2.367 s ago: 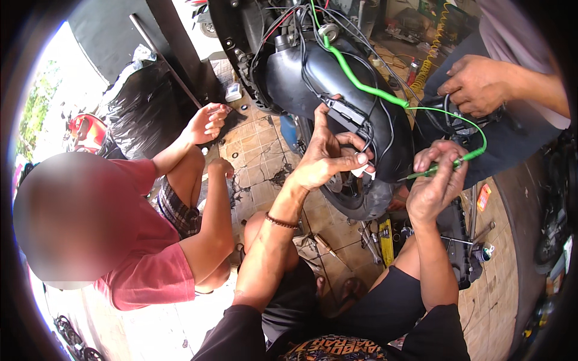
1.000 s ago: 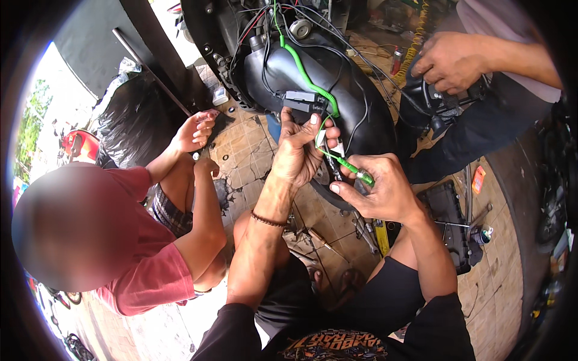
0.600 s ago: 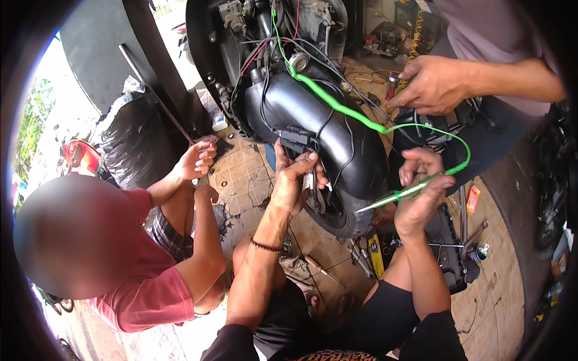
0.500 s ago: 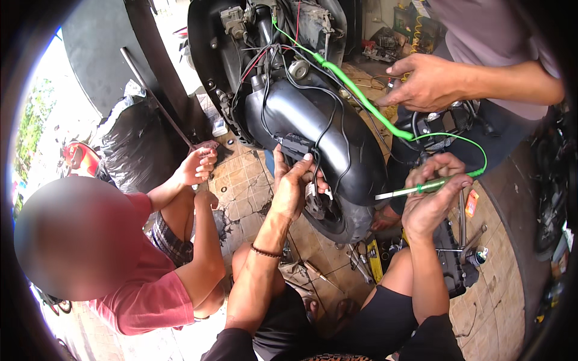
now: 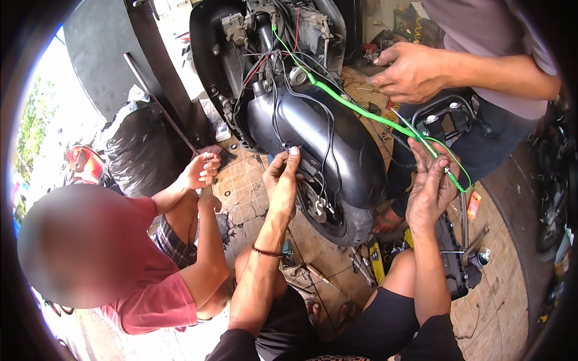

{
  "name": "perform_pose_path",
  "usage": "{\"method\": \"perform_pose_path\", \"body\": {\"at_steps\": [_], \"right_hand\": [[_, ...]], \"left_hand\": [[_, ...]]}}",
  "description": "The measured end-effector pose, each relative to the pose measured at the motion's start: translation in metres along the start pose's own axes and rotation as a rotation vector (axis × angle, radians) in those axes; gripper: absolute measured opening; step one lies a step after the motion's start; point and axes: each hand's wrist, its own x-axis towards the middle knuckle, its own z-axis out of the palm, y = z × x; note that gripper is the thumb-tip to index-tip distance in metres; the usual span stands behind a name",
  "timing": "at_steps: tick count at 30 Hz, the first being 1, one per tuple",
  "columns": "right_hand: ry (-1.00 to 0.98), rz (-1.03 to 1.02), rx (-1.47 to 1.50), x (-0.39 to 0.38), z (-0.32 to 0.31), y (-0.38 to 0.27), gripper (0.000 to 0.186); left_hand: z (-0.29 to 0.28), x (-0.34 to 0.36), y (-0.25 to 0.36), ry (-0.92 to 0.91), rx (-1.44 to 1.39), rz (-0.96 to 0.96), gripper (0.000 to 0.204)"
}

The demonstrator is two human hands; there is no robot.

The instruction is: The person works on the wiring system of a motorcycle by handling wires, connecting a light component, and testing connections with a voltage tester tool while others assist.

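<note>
A green circuit tester (image 5: pixel 428 144) with a thin metal probe is in my right hand (image 5: pixel 432 186), its tip pointing up and left. The tester's green coiled cord (image 5: pixel 361 110) stretches across the fender to a clip (image 5: pixel 274 27) among the scooter's wiring. My left hand (image 5: pixel 280 177) is beside the black fender (image 5: pixel 325 135), thumb and fingers pinched at the end of a black wire (image 5: pixel 276 114); the exact part between them is mostly hidden. Just right of those fingers hangs a small black box (image 5: pixel 310 168) with wires. Below it is the rear wheel (image 5: pixel 334 225).
A person in a red shirt (image 5: pixel 159 295) crouches at left. Another person's hand (image 5: pixel 415 72) reaches in from the right, above the cord. Wrenches (image 5: pixel 363 268), a screwdriver (image 5: pixel 325 279) and a black tool case (image 5: pixel 451 259) lie on the tiled floor. A black bag (image 5: pixel 141 153) stands at left.
My right hand has turned the tester from level, pointing left, to tilted with its probe up. My left hand has shifted left from holding the black box to pinching at the wire.
</note>
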Motion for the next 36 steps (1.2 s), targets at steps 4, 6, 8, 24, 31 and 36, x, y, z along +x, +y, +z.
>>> {"method": "perform_pose_path", "body": {"at_steps": [4,6,8,24,31,36], "right_hand": [[0.024,0.108,-0.034,0.0,0.0,-0.006,0.035],[0.04,0.095,-0.021,0.001,0.001,-0.006,0.035],[0.012,0.083,-0.031,0.0,0.001,-0.007,0.036],[0.01,0.157,-0.052,-0.003,0.004,-0.003,0.042],[-0.459,0.502,-0.125,-0.004,-0.02,0.002,0.03],[-0.677,0.642,-0.321,-0.038,0.017,0.0,0.018]], "left_hand": [[0.003,0.003,-0.006,0.117,-0.151,0.167,0.048],[-0.004,0.007,-0.009,0.119,-0.173,0.185,0.044],[-0.012,0.013,-0.014,0.159,-0.149,0.191,0.033],[-0.012,0.022,-0.019,0.362,0.055,0.314,0.03],[-0.011,-0.002,0.013,0.028,-0.049,0.296,0.028],[-0.011,-0.011,0.022,-0.055,-0.363,0.061,0.023]]}}
